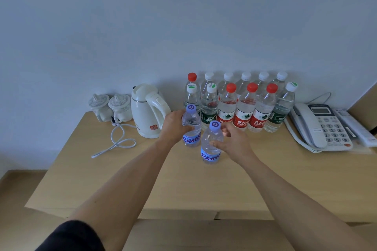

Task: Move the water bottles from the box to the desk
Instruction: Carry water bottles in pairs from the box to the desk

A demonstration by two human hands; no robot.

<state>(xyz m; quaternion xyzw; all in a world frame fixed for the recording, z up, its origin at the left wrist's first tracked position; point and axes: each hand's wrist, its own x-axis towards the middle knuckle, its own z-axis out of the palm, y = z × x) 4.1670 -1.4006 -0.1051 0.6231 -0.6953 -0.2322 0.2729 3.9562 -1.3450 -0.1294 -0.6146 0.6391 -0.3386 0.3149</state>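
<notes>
Two purple-capped bottles stand upright on light wood tabletop (106, 179) w/ pale blue-grey wall (142, 26) behind. Left hand (173, 126) grips rear bottle (191, 126); right hand (232, 140) wraps loosely round front bottle (211, 142). Bottle rows (242, 104), kettle (149, 110), phone (322, 126) along back.

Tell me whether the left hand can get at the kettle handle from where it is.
Probably yes, once free: the left hand grips a purple-capped bottle, but the white kettle handle faces it, with nothing between.
</notes>
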